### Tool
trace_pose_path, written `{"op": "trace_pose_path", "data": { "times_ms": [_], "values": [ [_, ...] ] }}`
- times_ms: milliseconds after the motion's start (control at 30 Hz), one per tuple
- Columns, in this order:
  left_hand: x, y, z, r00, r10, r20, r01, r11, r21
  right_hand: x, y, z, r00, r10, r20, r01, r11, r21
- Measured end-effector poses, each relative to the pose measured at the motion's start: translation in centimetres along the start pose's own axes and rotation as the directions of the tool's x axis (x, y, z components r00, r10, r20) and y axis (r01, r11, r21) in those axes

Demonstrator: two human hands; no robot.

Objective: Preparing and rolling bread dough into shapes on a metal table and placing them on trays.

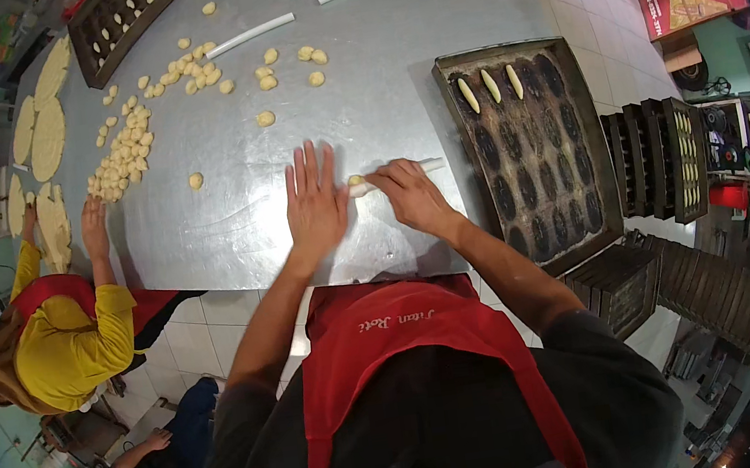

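Note:
My left hand (316, 206) is spread open, fingers stretched away from me, on or just above the metal table. Beside it, my right hand (413, 196) is closed over a white rolling rod (433, 166), which sticks out on both sides of the fingers. A small yellowish dough piece (356, 181) lies at the rod's left end, between my two hands; my right fingers partly hide it. To the right, a dark baking tray (537, 255) has rows of oval marks, with three long dough pieces (491, 86) at its far end.
Dough balls (126, 158) are heaped at the left, others scattered across the metal table (388, 43). More white rods (251, 34) lie farther back. Flattened dough sheets (48, 140) line the left edge, where a co-worker in yellow (72, 340) works. Stacked trays (683, 160) stand at the right.

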State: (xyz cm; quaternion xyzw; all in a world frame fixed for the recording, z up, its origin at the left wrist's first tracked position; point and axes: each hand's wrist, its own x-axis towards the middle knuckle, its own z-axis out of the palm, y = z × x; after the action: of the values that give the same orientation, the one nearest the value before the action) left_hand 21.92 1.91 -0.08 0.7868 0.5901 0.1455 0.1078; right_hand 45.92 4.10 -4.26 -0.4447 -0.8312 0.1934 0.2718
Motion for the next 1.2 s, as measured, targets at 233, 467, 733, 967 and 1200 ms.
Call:
{"op": "trace_pose_path", "data": {
  "times_ms": [233, 467, 733, 967, 1200],
  "values": [
    [2.6, -3.0, 1.5, 0.996, 0.035, -0.081, -0.022, 0.988, 0.156, 1.9, -2.3, 1.5, 0.986, 0.083, -0.143, -0.080, 0.996, 0.024],
    [-5.6, -0.4, 1.6, 0.985, 0.164, 0.055, -0.148, 0.965, -0.218, -1.6, -2.9, 0.4, 0.930, 0.337, 0.143, -0.349, 0.935, 0.064],
    [-5.8, 0.6, 2.2, 0.988, 0.145, 0.051, -0.133, 0.972, -0.191, -3.5, -6.1, 2.0, 1.000, -0.027, -0.003, 0.025, 0.940, -0.339],
    [-7.8, -0.4, -0.3, 0.976, 0.217, 0.034, -0.200, 0.943, -0.267, 6.2, -7.6, 1.4, 0.811, 0.378, 0.446, -0.336, 0.926, -0.175],
    [-0.9, -13.8, -2.8, 0.953, -0.238, -0.188, 0.160, 0.921, -0.356, -0.5, -11.1, 6.0, 0.973, 0.178, 0.148, -0.143, 0.965, -0.218]
  ]
}}
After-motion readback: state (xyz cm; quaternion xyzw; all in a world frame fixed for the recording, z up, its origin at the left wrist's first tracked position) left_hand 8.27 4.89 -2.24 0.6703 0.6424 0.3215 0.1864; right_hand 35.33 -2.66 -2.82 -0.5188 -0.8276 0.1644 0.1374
